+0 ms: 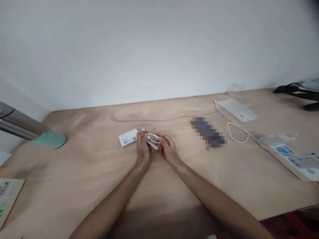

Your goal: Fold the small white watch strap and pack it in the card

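Both of my hands meet over the middle of the wooden table. A short white cable (pixel 155 141), bent into a loop, is between them. My left hand (pixel 143 146) has its fingers closed on the cable's left side, where a flat white strip (pixel 152 144) also shows. On the cable's right end, near a small connector, the fingers of my right hand (pixel 168 148) are pinched. A white packet with a printed label (pixel 128 137) lies on the table just left of my left hand.
A steel bottle with a green base (pixel 51 138) is at the left. Rightward lie a blurred dark object (pixel 208 132), a clear pouch (pixel 238 109), a long white cord (pixel 237 141), a white box with blue pictures (pixel 291 159) and black straps (pixel 299 93). A booklet (pixel 11 196) is lower left.
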